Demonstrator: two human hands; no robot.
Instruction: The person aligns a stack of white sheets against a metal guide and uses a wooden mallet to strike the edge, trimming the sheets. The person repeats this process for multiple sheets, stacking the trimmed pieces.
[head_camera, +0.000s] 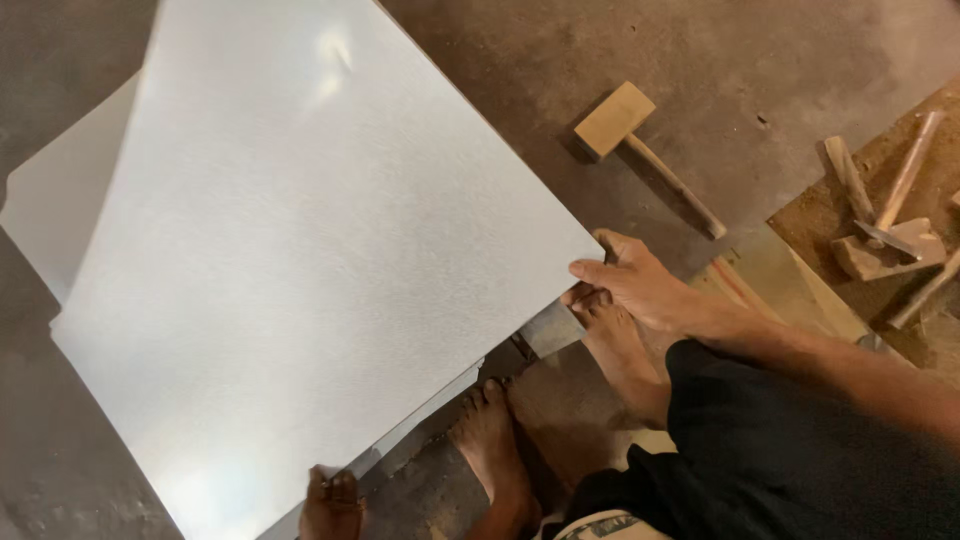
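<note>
Large pale metal sheet (300, 270) is lifted at an angle over the concrete floor (780, 60), another sheet (60, 200) lying flat under it. Right hand (630, 275) is closed over the sheet's right corner, thumb on top, fingers curled under the edge. Left hand (330, 500) pinches the bottom edge near the lower corner, fingers wrapped. Bare feet (490, 440) sit right under the raised edge, so a slip could drop the thin edge onto toes or cut the fingers. Only two edge grips on a wide floppy sheet, so it may sag, buckle or kink. Swinging it right could knock the wooden mallet (640, 150) on the floor; hammers (890, 230) lie further off on a wooden board.
</note>
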